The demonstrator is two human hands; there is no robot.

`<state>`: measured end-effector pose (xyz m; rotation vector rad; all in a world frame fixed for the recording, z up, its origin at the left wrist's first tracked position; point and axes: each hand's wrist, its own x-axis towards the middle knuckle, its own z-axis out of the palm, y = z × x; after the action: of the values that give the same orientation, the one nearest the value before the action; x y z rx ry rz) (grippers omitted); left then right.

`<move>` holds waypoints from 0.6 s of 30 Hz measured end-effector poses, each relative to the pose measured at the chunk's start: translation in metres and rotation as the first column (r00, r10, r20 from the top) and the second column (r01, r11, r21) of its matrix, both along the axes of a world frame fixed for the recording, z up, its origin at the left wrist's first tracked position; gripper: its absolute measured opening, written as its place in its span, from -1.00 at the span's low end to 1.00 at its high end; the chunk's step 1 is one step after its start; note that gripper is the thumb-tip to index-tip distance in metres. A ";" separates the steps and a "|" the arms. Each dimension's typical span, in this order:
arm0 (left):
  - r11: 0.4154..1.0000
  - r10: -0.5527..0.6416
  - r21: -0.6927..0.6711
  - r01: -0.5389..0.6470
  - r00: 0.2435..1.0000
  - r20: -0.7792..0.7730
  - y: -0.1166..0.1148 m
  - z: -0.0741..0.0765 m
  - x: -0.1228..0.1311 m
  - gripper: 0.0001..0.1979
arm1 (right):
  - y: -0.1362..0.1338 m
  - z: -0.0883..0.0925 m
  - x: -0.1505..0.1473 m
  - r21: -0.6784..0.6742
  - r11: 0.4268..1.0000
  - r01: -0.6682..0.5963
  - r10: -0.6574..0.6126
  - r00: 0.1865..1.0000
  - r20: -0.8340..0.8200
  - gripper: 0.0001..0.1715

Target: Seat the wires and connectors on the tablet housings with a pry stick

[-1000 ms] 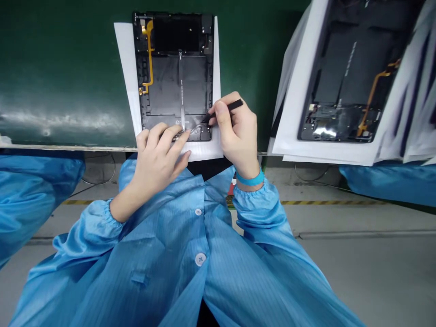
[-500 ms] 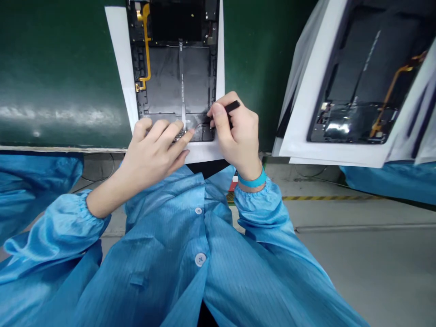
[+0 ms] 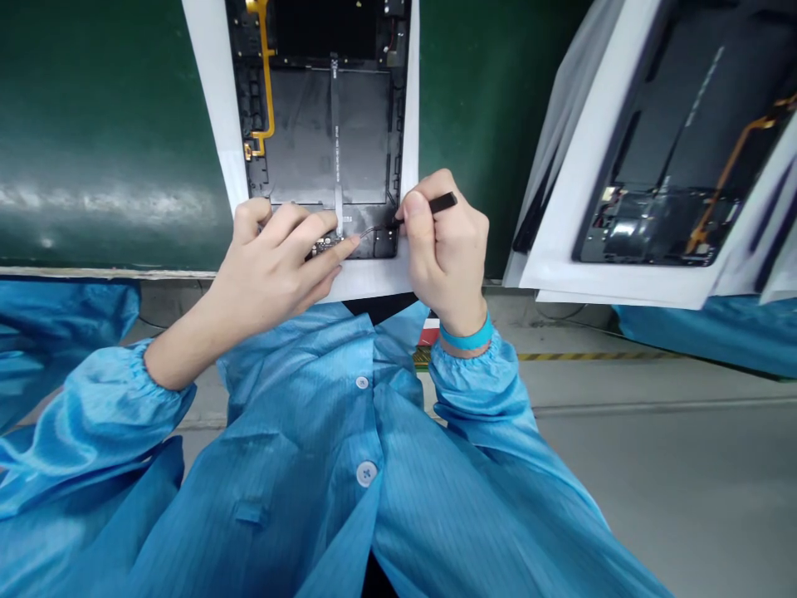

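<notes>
An opened tablet-like device [image 3: 367, 133] with dark inner panels and an orange flex cable [image 3: 267, 91] lies on white paper [image 3: 215, 83]. My left hand [image 3: 274, 266] rests over its near left edge, fingers apart, the index fingertip by a small circuit part. My right hand [image 3: 445, 249] pinches a thin black tool [image 3: 443, 202] at the device's near right corner. The tool's fine, curved metal tip reaches left, close to my left index fingertip. Whether the tip touches anything is too small to tell.
A second opened device [image 3: 672, 149] lies on stacked white sheets [image 3: 560, 257] at the right of the green table [image 3: 479, 100]. Blue cloth [image 3: 716, 332] shows below the table edge at right, and more [image 3: 62, 340] at left.
My right hand has moved slightly right with the tool, exposing more of its tip. My left hand has shifted a little left. The view has shifted slightly too.
</notes>
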<state>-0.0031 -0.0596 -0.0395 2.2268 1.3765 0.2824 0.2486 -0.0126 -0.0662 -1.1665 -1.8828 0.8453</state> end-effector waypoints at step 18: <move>0.940 -0.318 0.093 0.330 0.940 -0.122 0.023 0.019 -0.028 -0.56 | -0.011 0.004 -0.018 0.035 0.999 -0.028 0.029 0.999 -0.026 -0.53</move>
<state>-0.0306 -0.0362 -0.0202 2.5481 1.0392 0.1289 0.2307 -0.0235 -0.0623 -1.1053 -1.8894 0.8366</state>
